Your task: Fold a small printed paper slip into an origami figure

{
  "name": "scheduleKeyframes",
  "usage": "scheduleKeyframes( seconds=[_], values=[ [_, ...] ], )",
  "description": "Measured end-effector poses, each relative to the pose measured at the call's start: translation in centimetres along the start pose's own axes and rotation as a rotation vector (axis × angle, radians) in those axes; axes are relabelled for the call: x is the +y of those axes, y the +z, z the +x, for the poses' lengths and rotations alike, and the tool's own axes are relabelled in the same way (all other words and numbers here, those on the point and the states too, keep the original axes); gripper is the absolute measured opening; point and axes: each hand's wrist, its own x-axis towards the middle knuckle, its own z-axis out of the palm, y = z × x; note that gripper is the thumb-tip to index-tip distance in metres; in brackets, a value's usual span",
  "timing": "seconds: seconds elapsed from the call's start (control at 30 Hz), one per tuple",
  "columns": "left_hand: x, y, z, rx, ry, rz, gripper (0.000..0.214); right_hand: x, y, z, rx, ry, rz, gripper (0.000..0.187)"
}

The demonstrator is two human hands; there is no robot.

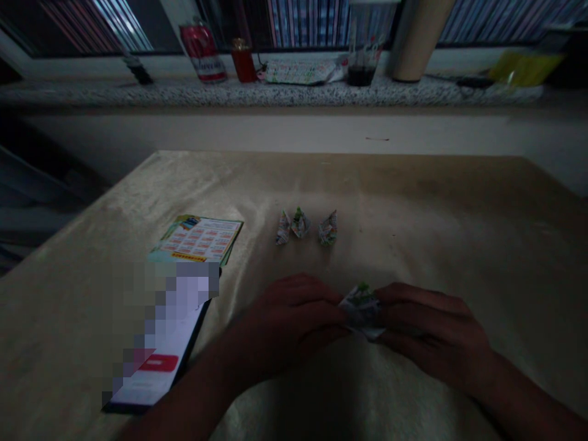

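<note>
I see left hand (294, 318) and right hand (427, 334) low on the tabletop (459, 233), fingers (328, 309) of both pinched onto a folded paper piece (362, 309) between them. Just beyond the fingers: three small folded paper figures (301, 225). Left of the fingers: printed leaflet (197, 239). Farthest: red can (202, 52) on the sill (321, 92).

Both forearms angle in from the lower edge and converge. The left grip (294, 318) and right grip (432, 334) lie knuckles up, fingertips pinched closed, facing each other, nearly touching
</note>
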Motion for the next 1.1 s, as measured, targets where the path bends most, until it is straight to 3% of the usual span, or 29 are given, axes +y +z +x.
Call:
scheduleKeyframes(
  seconds=[0.27, 0.53, 0.8, 0.93, 1.1],
  values=[
    [1.1, 0.2, 0.4, 0.062, -0.238, -0.228, 0.01, -0.1, 0.4, -0.2, 0.066, 0.135, 0.103, 0.004],
    [1.8, 1.3, 0.7, 0.367, -0.355, -0.334, 0.019, -0.6, 0.9, -0.5, 0.217, 0.291, 0.11, 0.017],
    [2.6, 2.4, 0.8, 0.53, -0.727, -0.384, 0.013, -1.4, 1.8, -0.6, 0.383, 0.447, 0.127, 0.018],
    [2.4, 2.3, 1.1, 0.48, -0.871, -0.559, 0.019, -1.3, 2.0, -0.5, 0.384, 0.517, 0.155, 0.016],
    [2.0, 1.9, 1.0, 0.272, -0.793, -0.659, 0.023, -1.3, 1.9, -0.6, 0.282, 0.44, 0.106, 0.015]
  ],
)
